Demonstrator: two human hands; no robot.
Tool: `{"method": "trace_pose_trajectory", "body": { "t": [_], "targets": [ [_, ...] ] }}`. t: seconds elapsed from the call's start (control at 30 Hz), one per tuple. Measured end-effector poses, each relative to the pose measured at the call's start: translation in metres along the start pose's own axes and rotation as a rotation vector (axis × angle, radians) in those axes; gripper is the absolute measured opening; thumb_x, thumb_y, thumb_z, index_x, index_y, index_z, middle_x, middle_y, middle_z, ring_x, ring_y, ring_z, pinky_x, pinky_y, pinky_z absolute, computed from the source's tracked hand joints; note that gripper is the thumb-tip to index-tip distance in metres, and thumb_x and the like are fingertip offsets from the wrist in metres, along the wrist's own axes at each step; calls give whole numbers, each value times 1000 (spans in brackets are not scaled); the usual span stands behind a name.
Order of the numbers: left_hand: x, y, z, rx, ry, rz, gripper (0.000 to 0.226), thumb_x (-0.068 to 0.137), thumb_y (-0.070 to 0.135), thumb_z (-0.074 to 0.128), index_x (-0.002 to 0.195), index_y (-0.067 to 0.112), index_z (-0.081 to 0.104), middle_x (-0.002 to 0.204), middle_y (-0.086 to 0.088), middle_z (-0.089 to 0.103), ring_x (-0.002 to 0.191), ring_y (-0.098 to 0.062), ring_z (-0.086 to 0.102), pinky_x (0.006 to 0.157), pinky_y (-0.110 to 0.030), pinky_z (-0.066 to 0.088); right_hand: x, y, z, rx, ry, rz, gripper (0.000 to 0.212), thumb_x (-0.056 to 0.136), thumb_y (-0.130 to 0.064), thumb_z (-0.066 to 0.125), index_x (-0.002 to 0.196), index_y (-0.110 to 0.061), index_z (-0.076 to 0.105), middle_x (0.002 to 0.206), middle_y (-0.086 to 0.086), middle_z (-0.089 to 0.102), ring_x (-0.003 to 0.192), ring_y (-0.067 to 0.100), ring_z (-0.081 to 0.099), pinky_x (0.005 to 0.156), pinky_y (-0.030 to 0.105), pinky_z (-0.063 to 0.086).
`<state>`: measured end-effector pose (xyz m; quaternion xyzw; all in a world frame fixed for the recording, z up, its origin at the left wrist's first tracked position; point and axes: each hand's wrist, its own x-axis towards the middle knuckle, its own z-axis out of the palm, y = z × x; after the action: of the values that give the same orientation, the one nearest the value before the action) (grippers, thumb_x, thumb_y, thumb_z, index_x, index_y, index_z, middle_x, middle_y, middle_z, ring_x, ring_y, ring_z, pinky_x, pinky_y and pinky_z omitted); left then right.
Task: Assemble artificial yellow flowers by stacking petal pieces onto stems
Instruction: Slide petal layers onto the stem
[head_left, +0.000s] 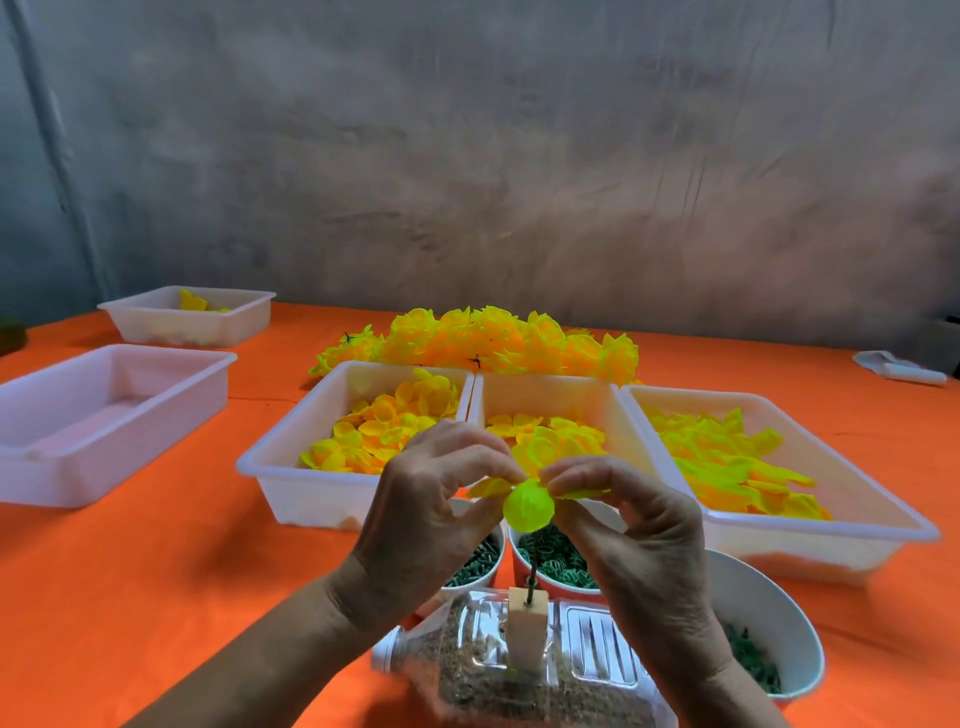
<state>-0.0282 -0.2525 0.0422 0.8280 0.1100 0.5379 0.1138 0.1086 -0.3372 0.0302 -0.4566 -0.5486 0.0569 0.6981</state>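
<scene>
A half-built yellow flower (527, 510) stands on a thin dark stem (532, 584) stuck in a small wooden block (525, 631). The block sits in a clear bottle (519, 670) lying on its side, filled with sand. My left hand (431, 512) and my right hand (631, 540) each pinch one side of a flat yellow petal piece (491, 487) lying over the flower's top. Three white trays of loose yellow petals sit just behind: left tray (291, 462), middle tray (550, 389), right tray (883, 514).
Finished yellow flowers (483, 338) are heaped behind the trays. Paper cups of green parts (475, 564), (558, 564), (763, 649) stand around the bottle. An empty white tray (104, 415) and another with a few petals (192, 314) sit at left on the orange tablecloth.
</scene>
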Motion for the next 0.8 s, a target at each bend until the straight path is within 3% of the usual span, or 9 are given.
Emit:
{"method": "trace_pose_trajectory", "body": {
  "t": [0.13,0.3,0.57,0.67,0.8],
  "targets": [
    [2,3,-1,-36,-32,-38,9,74,13,72,77,4,74,82,-4,69,80,-20,64,71,-42,52,2,-5,0,21,-32,86,23,71,10,73,70,-13,69,80,2,74,82,17,70,78,33,55],
    [0,2,-1,-50,-47,-59,8,74,10,72,77,3,73,82,-5,69,80,-22,65,73,-41,52,2,-7,-1,21,-73,143,13,71,3,76,75,-8,72,76,5,73,74,16,67,72,32,53],
    [-6,-1,-1,13,-38,44,5,74,8,71,76,4,73,82,-6,69,77,-21,63,68,-46,51,-1,-1,-5,-53,-115,-12,24,69,6,76,70,-16,69,79,-1,73,81,19,68,77,34,53],
    [-9,-2,0,50,-45,88,2,75,7,72,76,5,73,82,-5,69,77,-22,64,69,-44,50,-3,1,-7,-95,-121,-53,18,69,-2,76,70,-18,70,80,-4,72,84,19,68,76,33,53],
    [-12,-3,3,108,-38,142,4,74,7,74,73,4,72,80,-4,69,76,-23,64,69,-40,49,-5,3,-8,-138,-120,-70,20,67,5,78,71,-14,71,82,-2,72,86,17,67,77,30,52]
  ]
}}
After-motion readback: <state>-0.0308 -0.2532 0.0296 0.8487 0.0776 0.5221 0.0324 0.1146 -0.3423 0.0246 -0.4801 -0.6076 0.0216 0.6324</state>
